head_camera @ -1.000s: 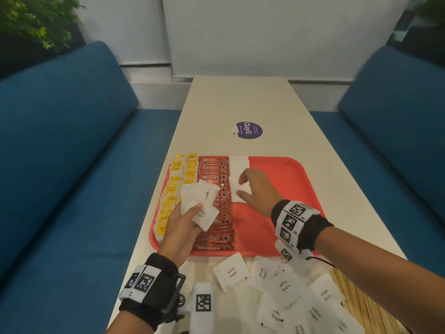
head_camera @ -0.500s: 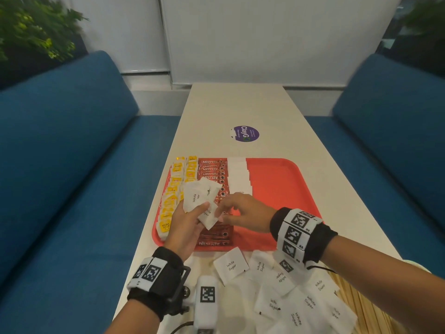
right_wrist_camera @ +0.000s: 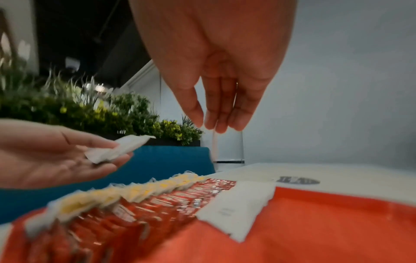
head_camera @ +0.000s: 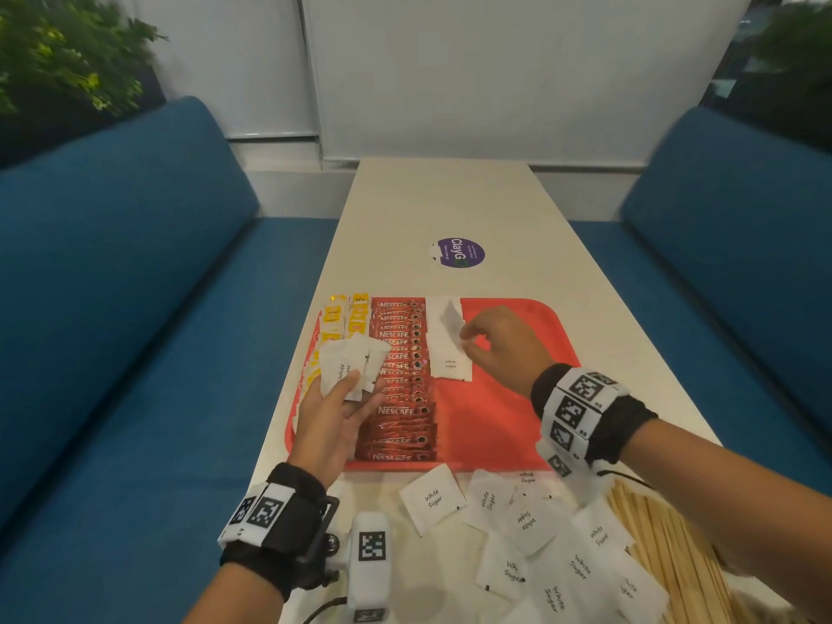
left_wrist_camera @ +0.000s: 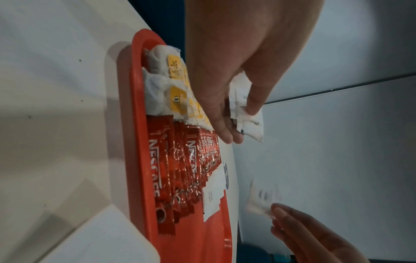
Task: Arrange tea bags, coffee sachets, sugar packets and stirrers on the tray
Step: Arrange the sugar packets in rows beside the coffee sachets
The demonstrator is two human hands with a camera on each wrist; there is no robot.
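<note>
Head view: both hands pinch sugar packets (head_camera: 349,369) over tray (head_camera: 517,416) on table (head_camera: 450,204).

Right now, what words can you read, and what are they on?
"NESCAFE": red sachets on the tray.
"White Sugar": white packets on the table, and those in the left hand.
"ClayG": purple sticker; its small print is unreadable.
"TEA": yellow tea bag tags, other print blurred.

On the red tray (head_camera: 517,425), yellow-tagged tea bags (head_camera: 344,317) lined the left edge, red coffee sachets (head_camera: 400,380) ran beside them, then a column of white sugar packets (head_camera: 448,353). More loose packets (head_camera: 522,524) and wooden stirrers (head_camera: 666,542) lay on the table nearby.
</note>
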